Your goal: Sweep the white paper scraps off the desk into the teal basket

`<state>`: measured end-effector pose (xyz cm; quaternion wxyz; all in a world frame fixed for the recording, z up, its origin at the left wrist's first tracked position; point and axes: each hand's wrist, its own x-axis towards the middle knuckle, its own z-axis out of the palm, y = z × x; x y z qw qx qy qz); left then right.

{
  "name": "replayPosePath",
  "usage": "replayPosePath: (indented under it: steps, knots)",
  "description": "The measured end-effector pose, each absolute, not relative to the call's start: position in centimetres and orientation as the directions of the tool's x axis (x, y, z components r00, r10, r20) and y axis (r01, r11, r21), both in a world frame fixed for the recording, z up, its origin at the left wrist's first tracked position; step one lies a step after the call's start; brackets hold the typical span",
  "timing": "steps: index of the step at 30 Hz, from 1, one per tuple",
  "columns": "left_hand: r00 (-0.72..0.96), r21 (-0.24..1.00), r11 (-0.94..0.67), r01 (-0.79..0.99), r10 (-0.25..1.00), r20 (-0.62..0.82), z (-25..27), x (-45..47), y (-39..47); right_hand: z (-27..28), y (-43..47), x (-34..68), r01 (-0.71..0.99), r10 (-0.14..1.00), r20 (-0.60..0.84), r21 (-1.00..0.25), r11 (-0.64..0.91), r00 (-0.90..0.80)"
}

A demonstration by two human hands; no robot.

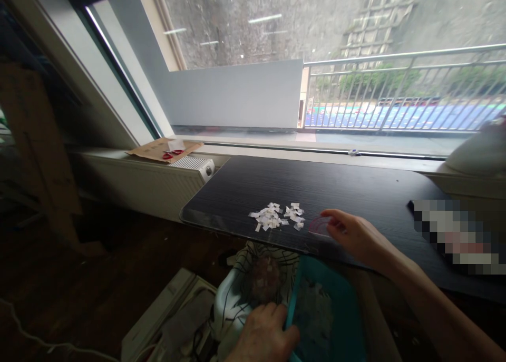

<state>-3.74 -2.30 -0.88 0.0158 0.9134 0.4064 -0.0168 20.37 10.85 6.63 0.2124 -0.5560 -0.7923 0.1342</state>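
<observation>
My right hand (348, 233) is over the dark tabletop, index finger stretched left and the other fingers curled at the edge of a thin, see-through pinkish plastic piece (319, 226). Left of it lie a larger pile of small white paper-like pieces (269, 217) and a smaller pile (294, 214). Below the table edge, my left hand (264, 333) is closed at the rim of a teal bin (296, 293), thumb on the bin side; its fingertips are partly hidden. The bin holds pale, dim scraps. Beside it stands a basket lined with a striped bag (237, 293), with a clear, crumpled bundle inside.
The black table (253, 177) stands against the window sill. A radiator (158, 177) carries a brown envelope (146, 149) and red-handled scissors (173, 154). A blurred-out object (454, 238) lies at the right. A pale box (169, 314) and a cable are on the floor.
</observation>
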Motion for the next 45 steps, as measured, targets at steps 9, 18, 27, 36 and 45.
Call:
replayPosePath:
  steps: [9,18,27,36,45]
  knots:
    - [0.651,0.0,-0.654,0.756,0.753,0.098,-2.7,-4.3,-3.5,7.7,10.8,20.6,0.933,0.903,0.382,-0.208,0.293,-0.199]
    - [0.631,0.04,-0.658,0.752,0.736,0.246,-3.1,-5.5,-4.5,3.4,6.4,10.8,0.619,0.733,-0.041,-0.569,0.542,-0.679]
    - [0.426,0.159,-0.605,0.78,0.701,0.572,-7.2,-5.8,-5.3,-0.6,8.3,8.2,0.759,0.81,-0.183,-0.508,0.407,-0.557]
    - [0.342,0.232,-0.516,0.825,0.782,0.521,-4.5,-9.2,-6.0,-1.0,8.4,7.8,0.82,0.816,-0.291,-0.462,0.337,-0.5]
    - [0.361,0.237,-0.544,0.805,0.766,0.531,-4.5,-9.8,-6.1,-0.8,8.8,7.5,0.831,0.836,-0.29,-0.468,0.3,-0.465]
